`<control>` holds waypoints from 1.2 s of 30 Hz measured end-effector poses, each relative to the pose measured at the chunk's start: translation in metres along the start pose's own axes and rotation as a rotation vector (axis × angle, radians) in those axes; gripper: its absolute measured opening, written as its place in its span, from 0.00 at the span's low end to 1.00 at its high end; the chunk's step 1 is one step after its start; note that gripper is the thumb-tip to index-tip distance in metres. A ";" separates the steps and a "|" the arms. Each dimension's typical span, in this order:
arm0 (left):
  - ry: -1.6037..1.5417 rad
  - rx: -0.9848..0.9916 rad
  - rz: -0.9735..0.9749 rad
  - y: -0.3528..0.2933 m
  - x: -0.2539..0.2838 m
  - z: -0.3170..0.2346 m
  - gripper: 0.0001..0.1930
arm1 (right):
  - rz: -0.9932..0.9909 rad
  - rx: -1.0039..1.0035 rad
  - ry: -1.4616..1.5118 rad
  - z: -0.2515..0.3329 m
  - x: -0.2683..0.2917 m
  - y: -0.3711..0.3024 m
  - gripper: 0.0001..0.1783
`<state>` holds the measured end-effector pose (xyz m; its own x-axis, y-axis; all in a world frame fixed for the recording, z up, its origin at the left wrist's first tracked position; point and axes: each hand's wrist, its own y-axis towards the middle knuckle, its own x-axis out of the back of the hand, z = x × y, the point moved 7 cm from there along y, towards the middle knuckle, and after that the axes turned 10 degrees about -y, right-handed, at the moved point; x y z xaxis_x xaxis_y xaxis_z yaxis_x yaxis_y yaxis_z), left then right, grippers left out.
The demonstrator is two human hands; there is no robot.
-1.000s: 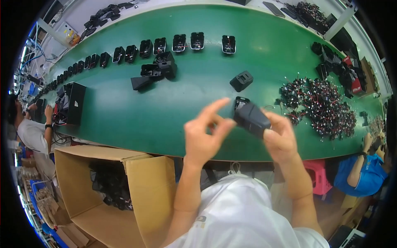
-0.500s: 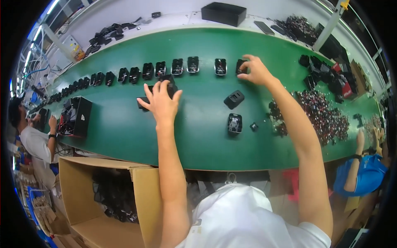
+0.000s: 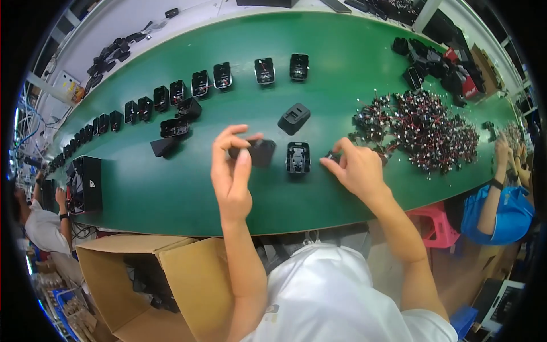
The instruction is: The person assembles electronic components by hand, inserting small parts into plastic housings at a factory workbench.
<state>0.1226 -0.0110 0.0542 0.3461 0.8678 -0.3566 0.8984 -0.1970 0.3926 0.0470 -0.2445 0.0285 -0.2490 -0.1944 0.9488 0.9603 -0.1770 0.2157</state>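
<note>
Black housing (image 3: pixel 262 154), a hollow-looking block, sits in the left grip (image 3: pixel 232 178), raised over the counter (image 3: pixel 319 211). Left grip: thumb and fingers clamped on the housing, its face partly hidden by them. Small dark part (image 3: pixel 331 157) at the tips of the right grip (image 3: pixel 360 171); thumb and finger brought together on it. Part is too small and blurred to tell its shape, or whether it touches the counter.

Between the two grips: an open black case (image 3: pixel 298 158), inside facing up, apart from both. Just beyond it, a closed black shell (image 3: pixel 294 118), set askew, slots on top.

Ahead and left of the left grip: loose cluster of black housings (image 3: pixel 174 127), some leaning together. Farther ahead of both grips, a row of open cases (image 3: pixel 264 72) curves away to the left.

Right of the right grip: heaped small parts with red wires (image 3: pixel 433 134). Past the heap, farther from the grip, jumbled black pieces (image 3: pixel 434 67).

Well left of the left grip: black box (image 3: pixel 92 185) on the counter. Below and left of that grip: open cardboard carton (image 3: pixel 208 285), dark pieces inside. Below and right of the right grip: pink stool (image 3: pixel 437 227). Co-workers at either far side, one in white (image 3: pixel 47 225), one in blue (image 3: pixel 498 214).
</note>
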 end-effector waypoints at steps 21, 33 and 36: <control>-0.562 0.718 0.171 -0.089 -0.093 0.052 0.14 | -0.135 -0.074 1.327 0.017 0.040 -0.056 0.16; -0.662 0.704 0.064 -0.087 -0.085 0.051 0.20 | -0.141 0.037 1.042 0.036 0.057 -0.067 0.13; -0.566 0.595 0.025 -0.085 -0.079 0.050 0.20 | -0.200 0.150 0.964 0.043 0.061 -0.066 0.13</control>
<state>0.0324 -0.0862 0.0064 0.3088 0.5300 -0.7898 0.8265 -0.5604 -0.0529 -0.0263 -0.2036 0.0823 -0.3402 -0.8866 0.3133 0.8788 -0.1813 0.4414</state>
